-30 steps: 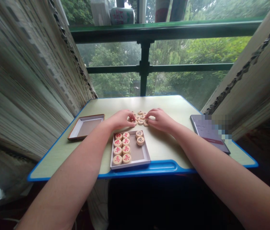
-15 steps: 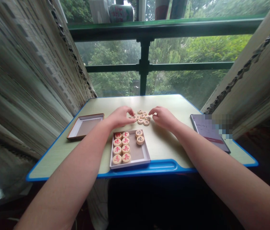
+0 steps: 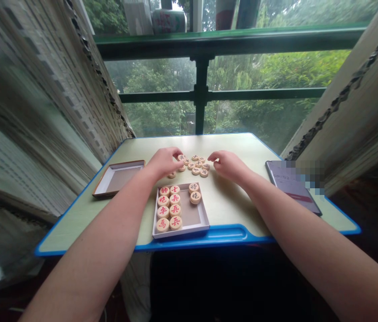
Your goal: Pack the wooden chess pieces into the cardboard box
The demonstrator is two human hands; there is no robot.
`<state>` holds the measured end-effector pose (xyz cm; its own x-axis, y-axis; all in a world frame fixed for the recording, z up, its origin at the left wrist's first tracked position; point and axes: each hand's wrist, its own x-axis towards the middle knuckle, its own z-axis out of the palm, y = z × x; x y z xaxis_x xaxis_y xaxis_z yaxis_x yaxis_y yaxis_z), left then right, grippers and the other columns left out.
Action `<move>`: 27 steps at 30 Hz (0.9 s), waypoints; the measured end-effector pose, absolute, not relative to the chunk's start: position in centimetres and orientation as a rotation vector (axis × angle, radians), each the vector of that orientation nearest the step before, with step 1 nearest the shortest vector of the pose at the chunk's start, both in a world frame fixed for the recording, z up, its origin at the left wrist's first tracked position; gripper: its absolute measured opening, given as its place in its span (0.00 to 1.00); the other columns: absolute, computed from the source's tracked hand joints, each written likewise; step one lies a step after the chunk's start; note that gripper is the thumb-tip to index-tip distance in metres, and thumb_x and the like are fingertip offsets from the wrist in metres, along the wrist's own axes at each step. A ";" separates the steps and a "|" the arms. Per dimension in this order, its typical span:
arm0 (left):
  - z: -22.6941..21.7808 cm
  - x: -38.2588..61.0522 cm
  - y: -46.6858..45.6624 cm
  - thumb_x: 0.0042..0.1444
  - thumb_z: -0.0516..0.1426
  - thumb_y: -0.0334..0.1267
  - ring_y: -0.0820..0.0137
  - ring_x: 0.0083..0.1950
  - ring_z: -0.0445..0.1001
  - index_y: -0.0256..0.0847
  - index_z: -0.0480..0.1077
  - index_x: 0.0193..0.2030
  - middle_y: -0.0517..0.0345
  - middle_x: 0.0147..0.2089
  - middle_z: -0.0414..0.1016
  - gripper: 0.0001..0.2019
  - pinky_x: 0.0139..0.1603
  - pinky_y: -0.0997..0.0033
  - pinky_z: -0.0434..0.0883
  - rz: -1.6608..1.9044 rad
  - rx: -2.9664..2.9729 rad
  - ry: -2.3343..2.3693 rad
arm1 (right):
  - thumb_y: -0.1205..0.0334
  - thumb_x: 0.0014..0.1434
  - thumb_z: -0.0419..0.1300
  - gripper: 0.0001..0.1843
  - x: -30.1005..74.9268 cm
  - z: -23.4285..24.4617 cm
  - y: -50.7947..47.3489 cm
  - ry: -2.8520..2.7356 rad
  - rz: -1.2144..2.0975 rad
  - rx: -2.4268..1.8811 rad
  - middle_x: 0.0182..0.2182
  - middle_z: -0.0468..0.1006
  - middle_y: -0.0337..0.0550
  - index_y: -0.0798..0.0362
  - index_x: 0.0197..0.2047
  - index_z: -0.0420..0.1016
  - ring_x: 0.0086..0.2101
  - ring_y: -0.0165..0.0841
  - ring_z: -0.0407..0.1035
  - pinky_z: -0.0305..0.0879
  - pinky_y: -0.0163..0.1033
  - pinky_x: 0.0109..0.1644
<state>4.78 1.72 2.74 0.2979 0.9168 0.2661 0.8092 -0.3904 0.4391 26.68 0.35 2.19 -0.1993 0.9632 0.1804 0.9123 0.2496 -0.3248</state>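
Observation:
My left hand (image 3: 164,162) is at the left of a loose group of wooden Chinese chess pieces (image 3: 198,164) with dark characters. Its thumb and forefinger are around one Chinese chess piece (image 3: 181,158), and more pieces lie just under the fingers, partly covered. My right hand (image 3: 227,163) rests at the group's right side, fingers bent and a little apart, with nothing seen in it. Nearer me stands an open shallow box (image 3: 194,217). Two columns of red-marked pieces (image 3: 174,199) fill its left side; dark-marked pieces (image 3: 195,197) sit at its upper right.
An upturned box lid (image 3: 121,176) lies on the table's left. On the right is a tablet or phone (image 3: 291,188), its screen partly blurred. The table (image 3: 242,214) has a blue rim with a groove in front; a window with green bars (image 3: 201,96) and curtains stand behind.
My left hand has shifted slightly left, and a dark-marked piece now shows between its fingers. More pieces are uncovered beside it. The right hand has hardly moved; the box contents look the same.

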 end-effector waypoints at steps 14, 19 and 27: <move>2.0 3.7 3.1 0.52 0.51 0.43 0.60 0.44 0.71 0.37 0.74 0.38 0.46 0.41 0.76 0.15 0.48 0.63 0.67 0.654 2.478 1.791 | 0.74 0.54 0.50 0.19 26.8 2.0 0.3 -2.184 0.226 -1.717 0.44 0.76 0.48 0.55 0.46 0.75 0.42 0.34 0.70 0.63 0.34 0.46; 2.2 4.4 2.6 0.51 0.51 0.44 0.61 0.43 0.71 0.36 0.74 0.37 0.46 0.41 0.76 0.16 0.46 0.65 0.67 0.590 2.453 1.722 | 0.70 0.56 0.51 0.17 26.7 1.9 0.2 -2.215 0.248 -1.661 0.43 0.77 0.47 0.54 0.46 0.75 0.41 0.33 0.70 0.63 0.34 0.46; 2.8 5.0 1.6 0.50 0.53 0.47 0.65 0.38 0.72 0.37 0.75 0.38 0.51 0.39 0.76 0.17 0.41 0.69 0.67 0.639 2.438 1.591 | 0.61 0.53 0.58 0.15 26.4 2.4 -0.4 -2.253 0.258 -1.653 0.42 0.75 0.47 0.54 0.44 0.76 0.33 0.31 0.69 0.63 0.35 0.41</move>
<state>5.02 1.57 2.84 0.3424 0.9021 0.2627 0.8332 -0.4207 0.3588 26.35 -0.37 2.40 -0.2697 0.9497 0.1590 0.8890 0.3090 -0.3378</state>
